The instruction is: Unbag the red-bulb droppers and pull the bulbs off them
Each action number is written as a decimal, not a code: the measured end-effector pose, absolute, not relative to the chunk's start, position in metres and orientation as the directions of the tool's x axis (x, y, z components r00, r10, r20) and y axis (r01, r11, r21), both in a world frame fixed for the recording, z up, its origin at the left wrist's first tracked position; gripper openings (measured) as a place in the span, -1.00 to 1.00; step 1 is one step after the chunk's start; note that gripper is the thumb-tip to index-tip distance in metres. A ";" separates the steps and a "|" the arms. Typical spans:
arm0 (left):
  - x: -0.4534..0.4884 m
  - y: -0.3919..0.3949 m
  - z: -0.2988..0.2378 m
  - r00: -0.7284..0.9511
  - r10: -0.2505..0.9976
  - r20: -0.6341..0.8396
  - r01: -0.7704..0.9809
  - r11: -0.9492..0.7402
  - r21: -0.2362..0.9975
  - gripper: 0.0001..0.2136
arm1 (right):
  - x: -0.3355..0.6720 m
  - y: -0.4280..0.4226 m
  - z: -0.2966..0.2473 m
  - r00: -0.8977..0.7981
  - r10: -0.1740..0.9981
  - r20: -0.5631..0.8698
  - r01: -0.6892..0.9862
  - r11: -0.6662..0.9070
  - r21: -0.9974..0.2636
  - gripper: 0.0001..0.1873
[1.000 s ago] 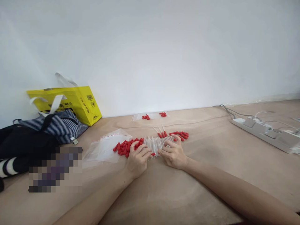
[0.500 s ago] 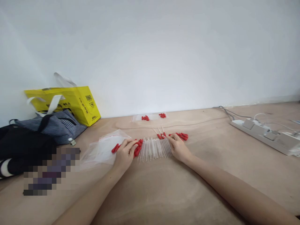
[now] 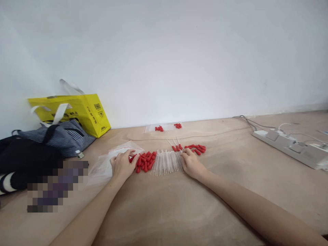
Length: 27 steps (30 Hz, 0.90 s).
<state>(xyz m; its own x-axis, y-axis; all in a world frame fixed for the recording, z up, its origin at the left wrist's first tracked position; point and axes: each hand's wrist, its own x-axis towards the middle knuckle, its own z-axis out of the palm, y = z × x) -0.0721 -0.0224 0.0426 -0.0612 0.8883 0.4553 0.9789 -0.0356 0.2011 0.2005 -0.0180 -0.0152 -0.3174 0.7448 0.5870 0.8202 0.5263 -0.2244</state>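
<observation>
A row of clear thin droppers [image 3: 167, 161] lies side by side on the wooden table [image 3: 179, 208]. A pile of red rubber bulbs [image 3: 145, 161] sits at the row's left end, and more red bulbs [image 3: 196, 148] lie at its right end. My left hand [image 3: 122, 165] rests flat on clear plastic bags [image 3: 107, 164], fingers spread, with the fingertips touching the left edge of the red pile. My right hand [image 3: 191, 164] lies against the right end of the dropper row, fingers stretched toward it. Neither hand grips anything.
A yellow shopping bag [image 3: 77, 111], a striped bag [image 3: 61, 136] and dark cloth [image 3: 23, 160] stand at the left by the wall. Another clear bag with a few red bulbs [image 3: 166, 127] lies farther back. A white power strip with plugs and cables [image 3: 292, 147] sits at the right.
Both hands have moved apart from the middle of the dropper row. My left hand slid left, past the red bulbs and onto the plastic bags. My right hand went to the row's right end.
</observation>
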 end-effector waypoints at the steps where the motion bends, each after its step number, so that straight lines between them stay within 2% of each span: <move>1: -0.072 -0.023 0.043 -0.064 0.880 0.470 0.979 -0.036 0.200 -0.75 | 0.200 -0.019 -0.014 -0.323 0.748 0.579 0.825 0.523 -0.215 -0.74; 6: -0.066 -0.029 0.042 -0.030 0.764 0.645 0.987 -0.081 0.141 -0.76 | 0.199 -0.028 -0.004 -0.319 0.799 0.509 0.873 0.457 -0.171 -0.75; 9: -0.053 -0.037 0.038 0.081 0.664 0.743 0.973 -0.215 0.086 -0.76 | 0.202 -0.029 0.005 -0.258 0.830 0.494 0.911 0.379 -0.162 -0.74; 13: -0.031 -0.049 0.031 0.352 0.612 0.708 0.864 -0.504 0.006 -0.78 | 0.203 -0.012 0.023 -0.089 0.925 0.369 0.963 0.174 -0.205 -0.76; 16: -0.021 -0.053 0.027 0.458 0.568 0.683 0.778 -0.628 0.000 -0.82 | 0.200 0.014 0.036 0.048 0.966 0.253 0.969 0.017 -0.248 -0.74; 22: -0.021 -0.052 0.028 0.457 0.562 0.689 0.758 -0.652 0.030 -0.85 | 0.191 0.058 0.048 0.150 0.988 0.035 0.955 -0.136 -0.265 -0.87; 27: -0.022 -0.052 0.028 0.468 0.566 0.678 0.750 -0.660 0.033 -0.87 | 0.187 0.065 0.050 0.142 0.987 -0.074 0.952 -0.157 -0.262 -0.91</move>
